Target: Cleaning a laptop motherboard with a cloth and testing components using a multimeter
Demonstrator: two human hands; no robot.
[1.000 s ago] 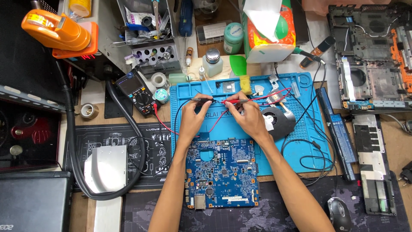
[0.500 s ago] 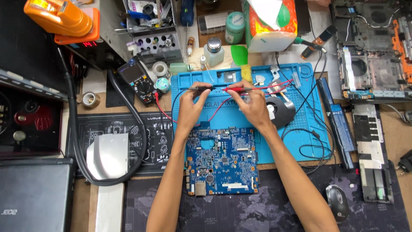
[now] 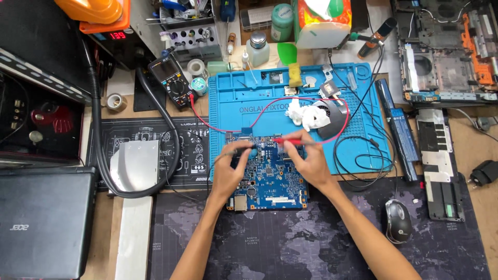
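A blue work mat [image 3: 244, 111] is laid across the upper centre of the frame. A blue circuit board [image 3: 270, 179] is positioned at the centre, overlapping the mat's lower edge. The left hand [image 3: 228, 173] is placed over the board's left part and is closed around a black probe [image 3: 239, 151]. The right hand [image 3: 311, 163] is placed over the board's upper right and is closed around a red probe [image 3: 288, 140], whose tip is directed left above the board's upper edge. A multimeter [image 3: 172, 81] is located at upper left of the mat, and a red lead [image 3: 207, 123] is routed from it. A crumpled white tissue [image 3: 308, 116] lies on the mat, just above the right hand.
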